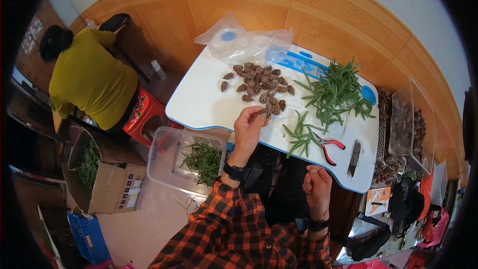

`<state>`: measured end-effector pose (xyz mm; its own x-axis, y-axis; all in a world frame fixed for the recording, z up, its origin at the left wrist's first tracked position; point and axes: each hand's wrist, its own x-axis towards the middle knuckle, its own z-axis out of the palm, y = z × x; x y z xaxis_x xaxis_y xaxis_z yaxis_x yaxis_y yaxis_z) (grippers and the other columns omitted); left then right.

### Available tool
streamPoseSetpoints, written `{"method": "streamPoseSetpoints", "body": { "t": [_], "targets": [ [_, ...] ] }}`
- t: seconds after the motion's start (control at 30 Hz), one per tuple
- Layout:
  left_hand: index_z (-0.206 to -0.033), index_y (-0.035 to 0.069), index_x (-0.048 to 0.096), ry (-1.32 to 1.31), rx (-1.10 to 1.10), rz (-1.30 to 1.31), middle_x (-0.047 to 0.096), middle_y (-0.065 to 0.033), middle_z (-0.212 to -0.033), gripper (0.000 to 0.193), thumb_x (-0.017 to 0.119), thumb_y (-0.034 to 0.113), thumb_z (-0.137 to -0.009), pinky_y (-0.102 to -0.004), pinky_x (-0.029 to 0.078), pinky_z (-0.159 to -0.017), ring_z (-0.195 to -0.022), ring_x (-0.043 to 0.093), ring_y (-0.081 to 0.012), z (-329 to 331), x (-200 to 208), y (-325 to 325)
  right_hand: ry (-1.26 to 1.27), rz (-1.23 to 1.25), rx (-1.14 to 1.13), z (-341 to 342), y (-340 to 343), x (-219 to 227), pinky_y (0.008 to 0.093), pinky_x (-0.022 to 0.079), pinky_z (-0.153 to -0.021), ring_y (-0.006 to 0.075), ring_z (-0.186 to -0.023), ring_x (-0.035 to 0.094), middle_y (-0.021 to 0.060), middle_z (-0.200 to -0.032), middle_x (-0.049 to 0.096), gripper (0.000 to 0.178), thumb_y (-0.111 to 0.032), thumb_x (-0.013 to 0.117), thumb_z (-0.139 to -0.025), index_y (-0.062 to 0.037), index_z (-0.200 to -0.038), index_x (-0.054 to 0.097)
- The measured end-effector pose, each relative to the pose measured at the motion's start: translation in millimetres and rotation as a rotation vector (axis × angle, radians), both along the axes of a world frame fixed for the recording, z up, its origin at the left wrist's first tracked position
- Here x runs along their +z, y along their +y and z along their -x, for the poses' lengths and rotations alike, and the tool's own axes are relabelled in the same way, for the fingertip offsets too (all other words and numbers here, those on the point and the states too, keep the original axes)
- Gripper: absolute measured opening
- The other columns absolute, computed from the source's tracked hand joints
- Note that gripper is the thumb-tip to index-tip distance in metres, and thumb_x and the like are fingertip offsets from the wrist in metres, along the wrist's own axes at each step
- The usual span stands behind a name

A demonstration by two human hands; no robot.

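My left hand (pixel 249 127) reaches over the near edge of the white table (pixel 199 97). Its fingers are closed in a pinch on a small brown pine cone (pixel 267 113), partly hidden by the fingertips. Just beyond lies a heap of pine cones (pixel 256 77). My right hand (pixel 317 185) is lower, in front of the table's edge, its fingers curled together; whatever they may hold does not show. Nearest to it are pliers (pixel 328 143) with red and black handles, their jaws by loose green artificial sprigs (pixel 300 134). A bundle of thin dark wires (pixel 354 158) lies further right.
A large pile of green sprigs (pixel 331 92) and a clear plastic bag (pixel 239 40) are on the table. Clear bins of cones (pixel 403 119) stand right. A clear tub (pixel 167 157) and cardboard box (pixel 117 187) hold greenery at left. Another person (pixel 94 77) sits on a red stool (pixel 147 117).
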<state>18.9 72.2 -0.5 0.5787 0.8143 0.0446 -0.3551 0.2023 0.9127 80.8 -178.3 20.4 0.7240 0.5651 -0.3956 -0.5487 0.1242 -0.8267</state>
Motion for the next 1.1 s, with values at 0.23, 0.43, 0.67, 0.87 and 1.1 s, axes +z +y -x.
{"method": "streamPoseSetpoints", "body": {
  "t": [0.23,0.43,0.67,0.87,1.1],
  "targets": [
    [-0.118,-0.003,0.058,-0.212,-0.123,0.118,0.068,-0.0138,-0.107,0.024,0.058,0.002,-0.095,-0.0304,0.056,-0.079,-0.093,0.069,-0.0231,12,19,-20,-0.027,-0.003,0.032,8,-3,2,0.0231,0.038,-0.047,0.0115,-0.052,0.050,0.0045,-0.074,0.060,0.012,-0.011,0.054,-0.098,-0.0003,-0.102,0.058],
    [-0.127,-0.003,0.055,-0.355,-0.262,0.273,0.066,-0.0145,-0.112,0.033,0.058,0.004,-0.095,-0.0334,0.055,-0.084,-0.099,0.067,-0.0260,21,32,-39,-0.087,0.028,0.010,23,-1,15,0.0225,0.044,-0.053,0.0125,-0.057,0.055,0.0056,-0.076,0.063,0.011,-0.011,0.053,-0.099,-0.0013,-0.102,0.058],
    [-0.125,-0.002,0.056,-0.451,-0.380,0.395,0.065,-0.0146,-0.115,0.031,0.058,0.004,-0.095,-0.0330,0.055,-0.085,-0.100,0.067,-0.0243,32,45,-56,-0.157,0.053,0.103,28,-12,17,0.0214,0.038,-0.046,0.0101,-0.050,0.049,0.0055,-0.068,0.060,0.014,-0.017,0.056,-0.099,-0.0023,-0.098,0.058],
    [-0.121,-0.002,0.058,-0.497,-0.437,0.449,0.065,-0.0146,-0.114,0.027,0.058,0.004,-0.094,-0.0315,0.055,-0.084,-0.097,0.067,-0.0203,33,53,-58,-0.125,0.030,0.099,37,-16,18,0.0206,0.033,-0.043,0.0085,-0.047,0.043,0.0042,-0.064,0.056,0.016,-0.018,0.055,-0.100,-0.0023,-0.096,0.057],
    [-0.117,-0.002,0.059,-0.529,-0.497,0.495,0.066,-0.0145,-0.113,0.023,0.058,0.004,-0.095,-0.0295,0.054,-0.079,-0.089,0.066,-0.0177,35,55,-67,-0.080,-0.017,0.069,42,-20,22,0.0209,0.031,-0.044,0.0083,-0.047,0.039,0.0036,-0.064,0.054,0.014,-0.016,0.054,-0.100,-0.0021,-0.098,0.056]
  ]
}}
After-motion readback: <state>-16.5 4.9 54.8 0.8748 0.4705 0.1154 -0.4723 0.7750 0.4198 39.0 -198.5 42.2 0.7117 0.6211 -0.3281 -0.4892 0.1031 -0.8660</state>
